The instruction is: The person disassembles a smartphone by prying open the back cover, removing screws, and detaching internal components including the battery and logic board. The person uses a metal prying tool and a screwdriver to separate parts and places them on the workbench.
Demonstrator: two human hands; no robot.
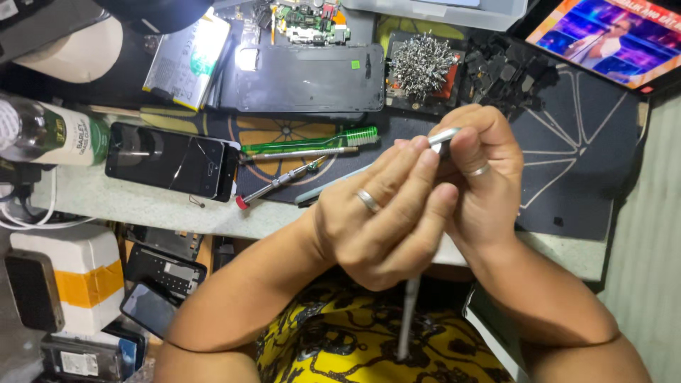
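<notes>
Slim silver metal rod tool (410,319): held above the lap at the bench edge, long axis near vertical, silver cap end (444,135) up and away. Left hand (383,216) and right hand (482,184) both closed around it. Surface: dark work mat (582,135) on a cluttered bench; cracked black phone (170,159) lies to the left.

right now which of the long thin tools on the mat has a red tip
The slim metal screwdriver lying diagonally, its red cap at the lower-left end by the cracked phone. The green toothbrush and pen-like tool above lack red.

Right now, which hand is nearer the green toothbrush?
Left. The left hand sits just below-right of the green toothbrush; the right hand is farther right, beyond the left.
</notes>
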